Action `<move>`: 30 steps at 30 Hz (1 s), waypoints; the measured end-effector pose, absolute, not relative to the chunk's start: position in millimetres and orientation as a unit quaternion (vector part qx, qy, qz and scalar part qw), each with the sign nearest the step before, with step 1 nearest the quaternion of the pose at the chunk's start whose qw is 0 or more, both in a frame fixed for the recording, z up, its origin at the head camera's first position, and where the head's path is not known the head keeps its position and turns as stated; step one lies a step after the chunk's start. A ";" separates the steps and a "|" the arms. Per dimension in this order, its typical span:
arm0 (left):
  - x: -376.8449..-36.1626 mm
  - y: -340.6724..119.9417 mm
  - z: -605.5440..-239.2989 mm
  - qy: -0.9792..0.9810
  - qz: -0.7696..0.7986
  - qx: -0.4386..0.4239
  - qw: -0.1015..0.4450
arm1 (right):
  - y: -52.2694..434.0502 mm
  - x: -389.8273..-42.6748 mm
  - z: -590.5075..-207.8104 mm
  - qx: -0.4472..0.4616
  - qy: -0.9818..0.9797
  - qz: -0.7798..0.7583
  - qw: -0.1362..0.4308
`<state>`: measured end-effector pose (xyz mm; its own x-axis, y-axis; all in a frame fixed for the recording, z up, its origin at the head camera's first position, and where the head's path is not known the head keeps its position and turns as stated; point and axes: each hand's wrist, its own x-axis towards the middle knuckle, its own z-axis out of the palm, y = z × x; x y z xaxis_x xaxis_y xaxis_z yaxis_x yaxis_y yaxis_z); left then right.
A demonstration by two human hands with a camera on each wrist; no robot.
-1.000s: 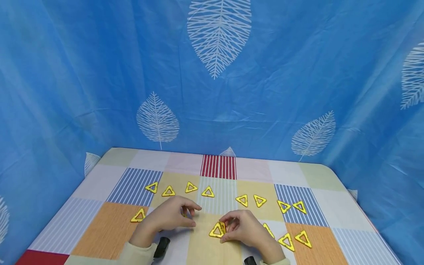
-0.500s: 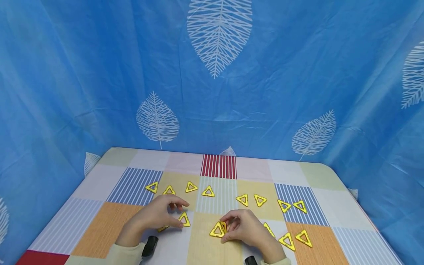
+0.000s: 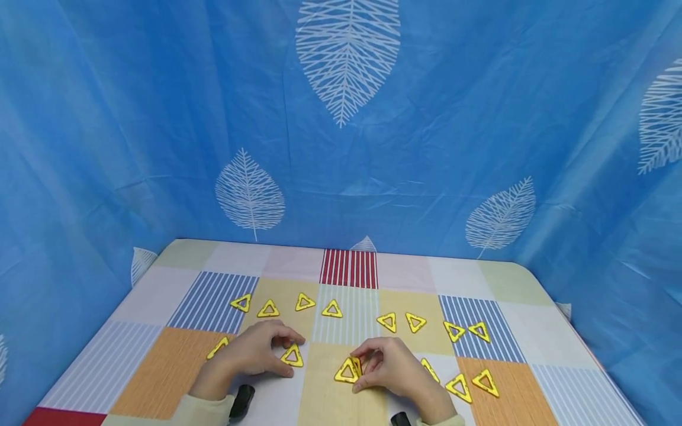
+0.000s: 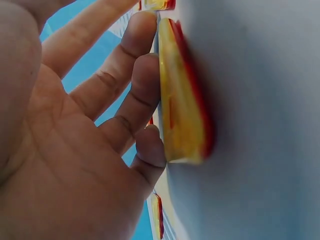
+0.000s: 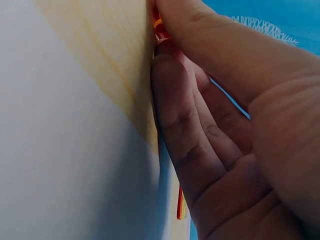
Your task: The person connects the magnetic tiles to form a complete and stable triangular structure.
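Observation:
My left hand (image 3: 254,350) is spread low over the table, thumb and forefinger on either side of a flat yellow triangular magnetic tile (image 3: 292,356). In the left wrist view a second tile (image 4: 182,100), yellow with a red underside, lies close by the fingertips; the head view hides it under the hand. My right hand (image 3: 391,368) pinches a tilted triangular tile (image 3: 357,365) against one side of a flat tile (image 3: 345,371). The right wrist view shows only a red and yellow sliver (image 5: 159,26) of tile at the thumb tip.
Several yellow tiles lie in a loose row across the back, one tile (image 3: 332,309) near the middle. More lie right of my right hand, such as one tile (image 3: 485,383). A tile (image 3: 217,348) is partly behind my left wrist. A blue curtain (image 3: 373,148) hangs behind the patchwork tablecloth (image 3: 202,373).
My left hand has drawn back leftward, uncovering the tile beside its thumb, and then settled lower around it. My right hand has stayed on its tile. The head view has shifted slightly.

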<state>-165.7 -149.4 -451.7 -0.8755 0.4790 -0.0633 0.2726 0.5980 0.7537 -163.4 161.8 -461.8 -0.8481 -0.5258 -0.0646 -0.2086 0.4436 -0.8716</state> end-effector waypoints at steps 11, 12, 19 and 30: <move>-164.6 -149.0 -451.3 0.890 0.388 0.200 0.131 | 161.8 -163.2 -461.6 -0.217 0.833 -0.480 0.168; -164.4 -149.3 -451.2 0.890 0.388 0.200 0.131 | 161.8 -163.2 -461.9 -0.217 0.833 -0.480 0.168; -164.0 -150.5 -451.2 0.887 0.397 0.200 0.123 | 161.8 -163.4 -462.2 -0.219 0.832 -0.482 0.167; -165.8 -149.5 -450.5 0.855 0.462 0.186 0.141 | 162.1 -163.8 -463.2 -0.223 0.830 -0.484 0.166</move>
<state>-165.8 -149.5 -450.5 -0.8907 0.4493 -0.0691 0.1886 0.5035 0.8432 -163.8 162.1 -463.2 -0.8456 -0.5304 -0.0609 -0.2086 0.4333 -0.8768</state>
